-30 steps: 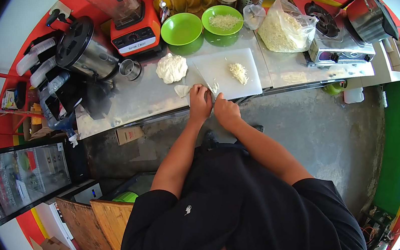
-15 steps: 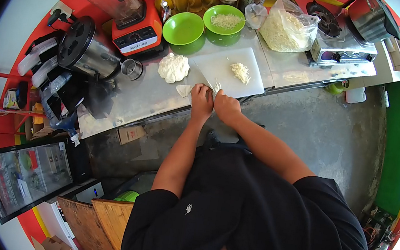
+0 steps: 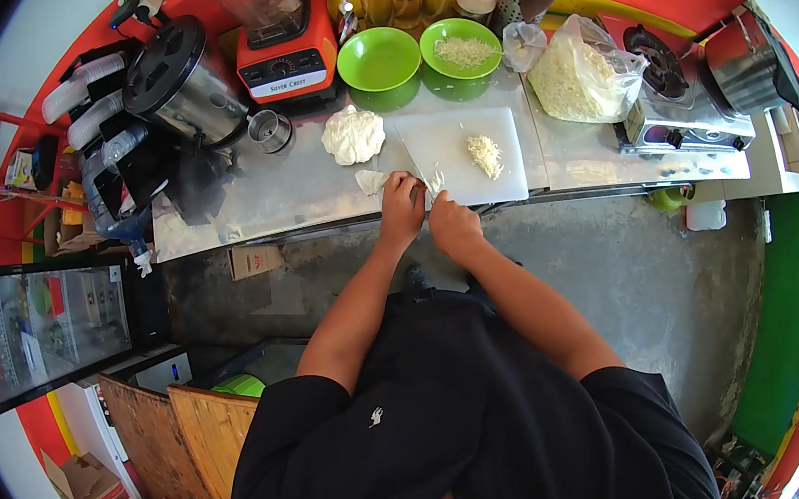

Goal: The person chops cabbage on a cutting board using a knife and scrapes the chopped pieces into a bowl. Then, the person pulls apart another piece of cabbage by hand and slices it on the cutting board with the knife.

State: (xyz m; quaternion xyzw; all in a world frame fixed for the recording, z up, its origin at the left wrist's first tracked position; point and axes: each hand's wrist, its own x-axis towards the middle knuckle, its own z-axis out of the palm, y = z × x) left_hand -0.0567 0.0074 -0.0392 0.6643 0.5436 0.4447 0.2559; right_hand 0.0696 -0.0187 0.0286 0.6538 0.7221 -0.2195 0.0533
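Note:
At the near edge of the white cutting board (image 3: pixel 514 148), my left hand (image 3: pixel 403 205) is closed, fingers curled over a pale piece of cabbage that it mostly hides. Beside it, my right hand (image 3: pixel 453 224) grips a knife (image 3: pixel 417 166); the handle is hidden and the thin blade slants over the board toward the upper left. Fine cut shreds (image 3: pixel 437 182) lie close to the blade. Farther right on the board is a small heap of shredded cabbage (image 3: pixel 483 157). Left of the board sit a pale, ragged cabbage head (image 3: pixel 353 135) and a loose leaf piece (image 3: pixel 369 182).
Behind the board stand a green bowl (image 3: pixel 379 58) and another green bowl (image 3: pixel 431 47) holding shreds. A plastic bag of shreds (image 3: pixel 584 77) is near the gas stove (image 3: pixel 683 125). A red blender (image 3: pixel 288 58), steel container (image 3: pixel 184 85) and metal cup (image 3: pixel 269 131) occupy the left.
The whole view has shifted slightly as my head moved. Both hands stay at the board's near edge, with my right hand and the knife slightly farther from my left hand.

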